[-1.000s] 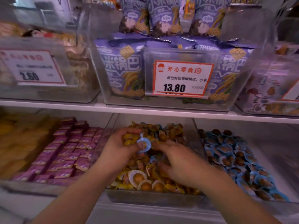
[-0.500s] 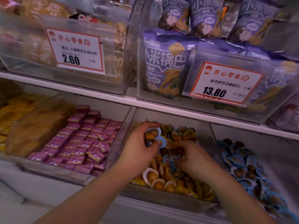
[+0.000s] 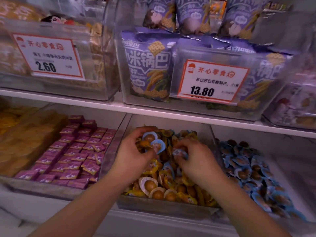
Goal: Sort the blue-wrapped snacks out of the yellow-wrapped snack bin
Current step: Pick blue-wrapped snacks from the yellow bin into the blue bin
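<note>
Over the far half of the clear plastic bin of yellow-wrapped snacks [image 3: 168,208], the left hand [image 3: 135,156] holds several small round blue-wrapped snacks [image 3: 154,141] bunched in curled fingers; the right hand [image 3: 193,159] pinches another blue-wrapped piece [image 3: 178,153]. The crowded left grip looks loose, so one could slip back among the yellow ones, or a yellow wrapper may ride along into the neighbouring bin of blue-wrapped snacks [image 3: 253,171].
</note>
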### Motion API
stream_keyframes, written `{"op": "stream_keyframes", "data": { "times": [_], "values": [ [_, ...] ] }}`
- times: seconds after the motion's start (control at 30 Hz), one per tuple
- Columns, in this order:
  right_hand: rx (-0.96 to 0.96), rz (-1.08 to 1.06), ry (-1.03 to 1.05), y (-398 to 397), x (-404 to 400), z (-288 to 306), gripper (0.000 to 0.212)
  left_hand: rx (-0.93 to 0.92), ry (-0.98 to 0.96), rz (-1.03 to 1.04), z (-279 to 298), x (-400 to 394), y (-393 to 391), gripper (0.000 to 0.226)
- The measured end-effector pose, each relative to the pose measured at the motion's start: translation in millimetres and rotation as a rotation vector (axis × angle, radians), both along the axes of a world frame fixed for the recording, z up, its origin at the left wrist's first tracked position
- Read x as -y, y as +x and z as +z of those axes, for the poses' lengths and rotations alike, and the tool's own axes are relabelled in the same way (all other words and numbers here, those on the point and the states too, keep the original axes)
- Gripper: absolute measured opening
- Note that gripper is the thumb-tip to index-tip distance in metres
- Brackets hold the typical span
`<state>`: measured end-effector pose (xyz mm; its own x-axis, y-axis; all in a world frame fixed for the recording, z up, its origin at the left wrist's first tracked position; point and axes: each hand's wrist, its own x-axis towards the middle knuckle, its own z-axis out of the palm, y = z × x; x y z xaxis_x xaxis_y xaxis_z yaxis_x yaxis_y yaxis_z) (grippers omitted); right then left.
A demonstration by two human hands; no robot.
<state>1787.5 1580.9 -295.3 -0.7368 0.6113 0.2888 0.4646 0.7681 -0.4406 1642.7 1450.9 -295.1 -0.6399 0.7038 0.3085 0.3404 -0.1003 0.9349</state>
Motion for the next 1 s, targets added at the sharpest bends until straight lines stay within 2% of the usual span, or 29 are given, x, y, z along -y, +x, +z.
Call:
{"op": "stream_keyframes", "data": {
  "times": [0.07,0.2,0.27,0.37,0.47,0.53,0.57,0.6,0.67,0.7,0.73,0.8,0.87,1.0],
  "values": [
    [0.005,0.049,-0.052,-1.4,2.4,-2.0,0.024,0.11,0.021,-0.026,1.0,-0.7,1.0,0.045],
    [0.256,0.225,-0.108,-7.0,13.7,-13.0,0.037,0.459,0.151,-0.177,3.6,-0.7,0.1,0.048],
    [0.193,0.241,-0.123,-9.1,14.1,-13.9,0.035,0.547,0.175,-0.215,4.0,-0.5,-1.1,0.039],
    [0.111,0.161,-0.103,-10.3,14.8,-11.4,0.031,0.409,0.139,-0.11,-1.1,-2.7,-1.3,0.024],
    [-0.046,0.067,-0.082,-9.6,15.2,-4.5,0.026,0.234,0.105,-0.038,-5.3,-4.4,-2.8,0.034],
    [-0.192,-0.013,-0.187,-9.8,16.8,2.8,0.023,0.136,0.112,-0.005,-4.3,-5.3,-3.4,0.036],
    [-0.285,-0.071,-0.329,-10.3,17.8,5.9,0.02,0.09,0.119,0.019,-2.9,-5.7,-2.5,0.037],
    [-0.412,-0.131,-0.558,-11.1,19.8,9.0,0.016,0.052,0.131,0.042,-1.0,-6.4,0.0,0.038],
    [-0.667,-0.158,-1.168,-12.1,27.7,17.4,0.015,0.041,0.182,0.032,2.9,-7.3,10.8,0.043],
    [-0.722,-0.115,-1.419,-11.4,33.1,23.0,0.023,0.054,0.202,0.0,4.6,-7.8,18.3,0.047],
    [-0.72,-0.061,-1.564,-9.2,37.7,28.2,0.032,0.054,0.207,-0.032,5.4,-9.1,26.0,0.051],
    [-0.683,0.031,-1.6,-4.1,44.8,33.6,0.039,-0.01,0.189,-0.066,5.3,-13.4,40.7,0.058],
    [-0.724,0.013,-1.534,3.0,47.0,37.5,0.032,-0.113,0.14,-0.094,6.0,-19.7,54.3,0.057],
    [-0.816,-0.046,-1.323,30.7,30.5,40.2,0.017,-0.171,0.125,-0.257,6.3,-25.9,72.9,0.053]
  ]
}}
